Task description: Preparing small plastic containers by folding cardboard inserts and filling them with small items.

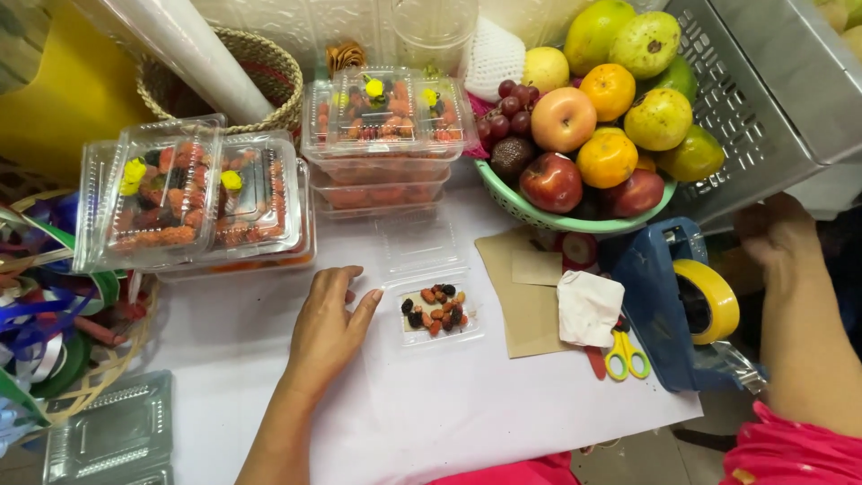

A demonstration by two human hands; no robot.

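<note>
- Risk sat first with the small clear tray (435, 310) of nuts and dried fruit: its hinged lid lay open toward twelve o'clock, and a nudge from the left hand (329, 330) at its nine o'clock could, I judged, have slid it and scattered the pieces.
- Left hand lay flat on the white sheet (467, 413), fingers spread and loose, gripping nothing, fingertips just beside the tray.
- Right hand (778, 235) reached out at three o'clock past the blue tape dispenser (669, 305); its fingers were turned from view, so whether they held anything could not be told.
- Yellow-handled scissors (626, 352) lay at the tray's four o'clock near the sheet's edge, where a sleeve might have swept them off.
- Stacked filled boxes (193, 198) at ten o'clock looked liable to topple if bumped.
- Surface was a crowded table; a green fruit basket (539, 214) stood at one o'clock, a woven basket (269, 76) at eleven, ribbons (40, 314) at nine.
</note>
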